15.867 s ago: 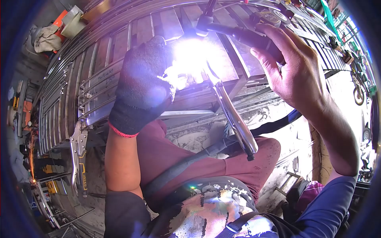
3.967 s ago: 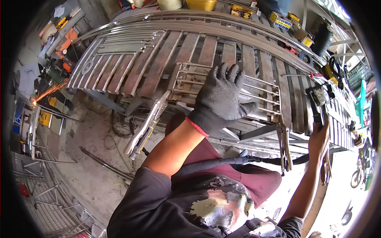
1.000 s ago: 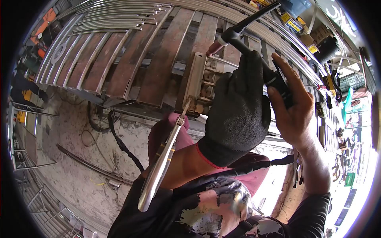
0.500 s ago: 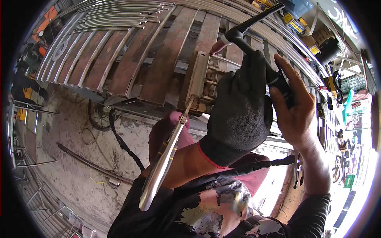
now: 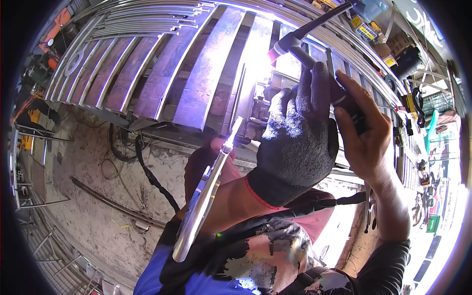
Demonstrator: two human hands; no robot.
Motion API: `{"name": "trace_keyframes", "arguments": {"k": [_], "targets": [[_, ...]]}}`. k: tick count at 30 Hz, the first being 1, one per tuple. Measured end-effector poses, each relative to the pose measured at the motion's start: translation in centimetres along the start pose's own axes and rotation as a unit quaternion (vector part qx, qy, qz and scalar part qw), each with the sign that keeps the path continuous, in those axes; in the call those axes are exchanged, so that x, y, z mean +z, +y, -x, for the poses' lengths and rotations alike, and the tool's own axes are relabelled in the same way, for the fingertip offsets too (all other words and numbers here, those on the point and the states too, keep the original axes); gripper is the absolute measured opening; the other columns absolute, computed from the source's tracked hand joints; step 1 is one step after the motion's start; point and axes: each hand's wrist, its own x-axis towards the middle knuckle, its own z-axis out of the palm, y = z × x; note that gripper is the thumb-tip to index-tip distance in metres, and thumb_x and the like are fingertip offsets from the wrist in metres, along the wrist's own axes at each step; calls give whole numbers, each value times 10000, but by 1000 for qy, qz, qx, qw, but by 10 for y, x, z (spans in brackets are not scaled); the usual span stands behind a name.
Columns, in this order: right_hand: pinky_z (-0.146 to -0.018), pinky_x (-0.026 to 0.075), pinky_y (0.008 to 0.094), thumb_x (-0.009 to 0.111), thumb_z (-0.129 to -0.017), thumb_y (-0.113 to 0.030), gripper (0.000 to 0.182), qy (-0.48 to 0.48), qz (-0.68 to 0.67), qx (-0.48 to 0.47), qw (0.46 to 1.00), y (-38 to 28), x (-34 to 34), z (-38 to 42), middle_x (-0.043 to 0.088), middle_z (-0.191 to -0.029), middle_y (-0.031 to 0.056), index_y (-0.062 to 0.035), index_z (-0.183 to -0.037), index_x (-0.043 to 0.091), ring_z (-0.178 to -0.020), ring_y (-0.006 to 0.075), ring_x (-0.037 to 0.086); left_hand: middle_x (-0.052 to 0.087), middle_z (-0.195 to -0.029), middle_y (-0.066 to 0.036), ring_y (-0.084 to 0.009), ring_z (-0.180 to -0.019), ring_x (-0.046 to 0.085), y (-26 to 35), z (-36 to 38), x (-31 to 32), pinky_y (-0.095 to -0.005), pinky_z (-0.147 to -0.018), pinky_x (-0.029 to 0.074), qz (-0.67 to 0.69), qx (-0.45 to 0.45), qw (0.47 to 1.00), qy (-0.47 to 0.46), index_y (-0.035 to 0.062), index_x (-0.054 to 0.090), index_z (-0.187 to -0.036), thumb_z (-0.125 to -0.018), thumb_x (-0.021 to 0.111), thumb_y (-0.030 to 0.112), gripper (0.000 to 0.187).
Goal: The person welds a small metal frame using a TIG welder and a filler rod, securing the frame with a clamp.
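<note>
A TIG welding torch (image 5: 294, 45) with a pink nozzle points down and left at the slatted metal bench. Blinding white light glares at its nozzle and washes out the metal there. My left hand (image 5: 297, 142), in a black glove with a red cuff, is closed around the torch handle. On the right, my bare right hand (image 5: 368, 142) grips the handle's dark rear part between thumb and fingers. Locking pliers (image 5: 200, 209) stand out toward me, their jaws at the near end of a metal piece (image 5: 259, 105) under the light.
Thin metal rods (image 5: 142, 24) and a flat ring (image 5: 74, 64) lie on the bench's left side. A black cable (image 5: 150, 172) hangs to the floor. Yellow boxes (image 5: 364, 30) stand at the back right. Orange sparks (image 5: 22, 109) show at the far left.
Bright light has appeared at the torch nozzle, lighting the bench, glove and clothing. The nozzle has shifted slightly right and up. Both hands keep their hold. Sparks now show at the far left.
</note>
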Motion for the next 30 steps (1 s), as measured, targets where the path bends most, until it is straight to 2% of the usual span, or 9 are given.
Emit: {"name": "trace_keyframes", "arguments": {"k": [3,4,11,19,22,23,27,28,30], "targets": [[-969,625,413,695,-1007,-23,590,4,-6,15,1000,-6,-1,0,744,-1349,232,-79,-1578,563,-1168,314,787,577,-1450,-339,-323,-1091,661,3,-11,-11,-473,-1102,455,-13,-19,999,-48,-180,340,-1596,-958,646,227,816],[-969,625,415,696,-1006,-22,592,16,2,-5,1000,-4,1,0,742,-1352,233,-78,-1580,560,-1167,315,788,605,-1454,-335,-384,-1257,681,3,-11,-11,-494,-1140,472,16,-34,998,-44,-160,331,-1602,-884,690,157,863],[-984,621,425,703,-999,-19,593,37,26,-46,998,1,3,0,725,-1382,253,-54,-1574,562,-1204,348,770,590,-1473,-336,-373,-1254,686,4,-10,-13,-497,-1133,475,4,-30,998,-54,-159,320,-1611,-885,688,153,872],[-992,618,424,709,-995,-22,573,14,28,-28,999,-2,-1,-1,727,-1379,256,-46,-1553,586,-1225,352,760,522,-1558,-329,-390,-1264,672,3,-9,-11,-508,-1136,479,-6,-26,998,-57,-147,290,-1637,-901,686,150,887],[-995,616,423,712,-992,-23,572,0,13,-11,1000,-2,-2,0,730,-1374,254,-49,-1550,590,-1234,353,756,488,-1559,-393,-408,-1275,632,0,-2,-2,-515,-1151,441,9,12,1000,6,-201,319,-1600,-994,623,237,807],[-995,616,423,714,-991,-23,572,-2,6,-5,1000,-1,-2,-1,732,-1371,253,-51,-1549,591,-1236,352,755,454,-1585,-410,-436,-1361,594,1,1,-1,-541,-1168,436,35,-9,999,-21,-213,301,-1600,-1011,611,238,804],[-991,617,423,714,-995,-23,581,41,27,-52,997,1,3,0,736,-1363,249,-59,-1559,580,-1227,349,761,535,-1511,-374,-365,-1188,648,3,-9,-14,-495,-1135,432,-14,-16,998,-65,-200,319,-1601,-963,645,251,847],[-992,617,424,714,-997,-24,584,43,21,-49,998,1,3,0,736,-1364,249,-60,-1563,576,-1228,351,760,565,-1475,-358,-329,-1115,651,2,-8,-9,-473,-1117,430,-7,-12,999,-44,-195,326,-1601,-944,652,247,857],[-996,616,426,714,-998,-24,591,42,17,-43,998,0,3,1,735,-1367,249,-63,-1570,569,-1231,353,758,547,-1525,-338,-353,-1225,668,2,-9,-10,-487,-1126,461,4,-21,999,-49,-165,329,-1607,-903,680,185,861]]}}
